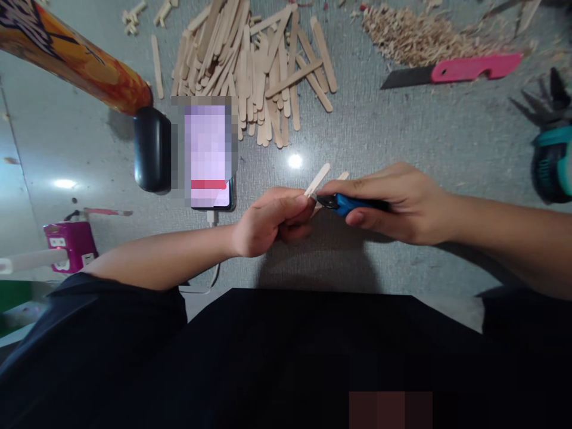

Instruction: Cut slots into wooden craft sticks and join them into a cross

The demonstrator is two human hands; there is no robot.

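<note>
A slim wooden craft stick (318, 179) is pinched between the thumb and fingers of my left hand (272, 217), its rounded end pointing up and right. My right hand (402, 202) grips blue-handled pliers (344, 204) with a dark head. The metal tip of the pliers meets the stick close to my left thumb; whether the jaws are closed on it is hard to see. Another pale stick end (343, 176) shows behind the pliers, partly hidden by my right fingers.
Beyond my hands lies a heap of craft sticks (259, 77). Wood shavings (415, 39) and a pink-handled cutter (476, 67) are at upper right, a teal-and-black tool holder (554, 155) far right. Left are a phone (208, 149), black case (152, 149), orange can (89, 65) and purple power adapter (74, 241).
</note>
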